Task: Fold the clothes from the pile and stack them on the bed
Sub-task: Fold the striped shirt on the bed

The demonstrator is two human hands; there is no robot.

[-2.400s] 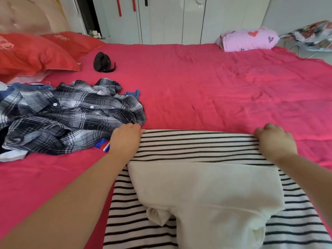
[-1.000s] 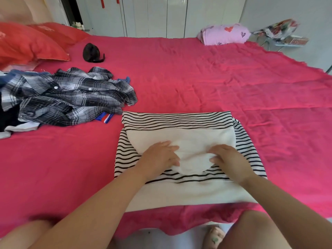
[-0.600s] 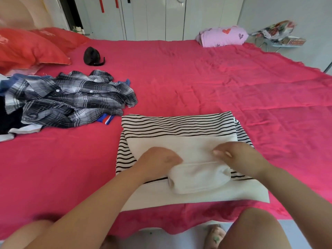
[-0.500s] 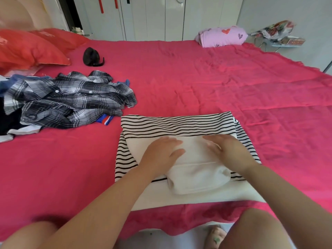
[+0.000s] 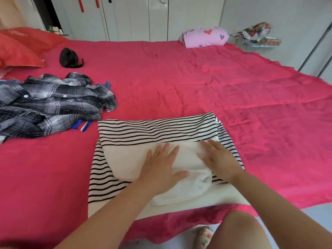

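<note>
Left hand (image 5: 161, 168) and right hand (image 5: 219, 159), both flat with fingers straight, press the white fold of the striped top (image 5: 158, 130) at the front edge of the bed (image 5: 197, 87). Risk: the bulky fold may spring open on release, or the hem may slide off the edge. The unfolded pile (image 5: 53, 105) lies to the left, a white wardrobe (image 5: 136, 17) behind.

Our left hand (image 5: 161, 166) and right hand (image 5: 219, 159), which moments ago gripped the far edge of the striped top (image 5: 154, 130), have drawn back to its middle. They now lie flat with fingers straight, pressing down on its white section (image 5: 125, 159). That section, spread loose and trailing toward us before, has been doubled back into a rounded fold beneath our palms.
</note>
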